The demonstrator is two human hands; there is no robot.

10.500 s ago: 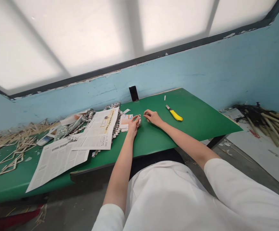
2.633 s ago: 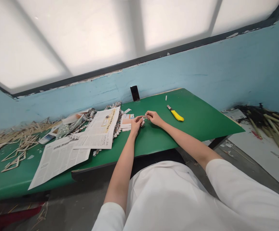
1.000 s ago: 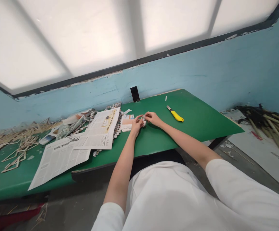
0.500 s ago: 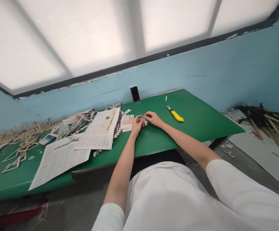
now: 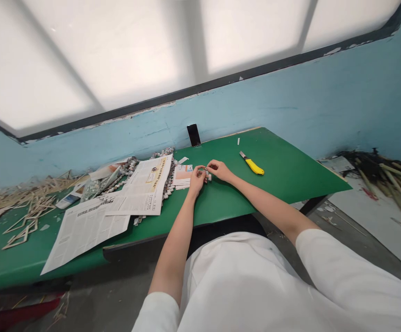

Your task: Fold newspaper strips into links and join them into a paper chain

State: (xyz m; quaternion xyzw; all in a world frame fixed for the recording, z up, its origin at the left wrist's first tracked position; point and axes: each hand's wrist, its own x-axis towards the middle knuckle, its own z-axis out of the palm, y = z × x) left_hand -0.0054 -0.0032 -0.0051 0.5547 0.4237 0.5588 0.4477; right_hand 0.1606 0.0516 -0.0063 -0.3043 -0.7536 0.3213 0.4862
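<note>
Over the green tabletop (image 5: 228,198) my two hands meet, fingertips nearly touching. My left hand (image 5: 197,180) is closed with its fingers curled round a small folded paper piece (image 5: 209,177), pale and partly hidden. My right hand (image 5: 220,170) pinches at the same spot from the right, thumb and forefinger pressed together; what lies between them is too small to make out. Just left of my left hand is a stack of paper strips (image 5: 182,181), one printed in orange. A yellow-handled knife (image 5: 254,167) lies to the right of my right hand.
Newspaper sheets (image 5: 141,193) cover a chain of folded paper (image 5: 170,180) on the left. Beyond them are thin wooden strips (image 5: 30,216) and a plastic bag (image 5: 96,186). A phone (image 5: 194,135) leans on the blue wall (image 5: 145,131). Bamboo poles (image 5: 399,184) lie at right.
Almost nothing differs. Both hands stay at the same place with only slight finger movement, and the small paper piece sits a little more covered by the fingers.
</note>
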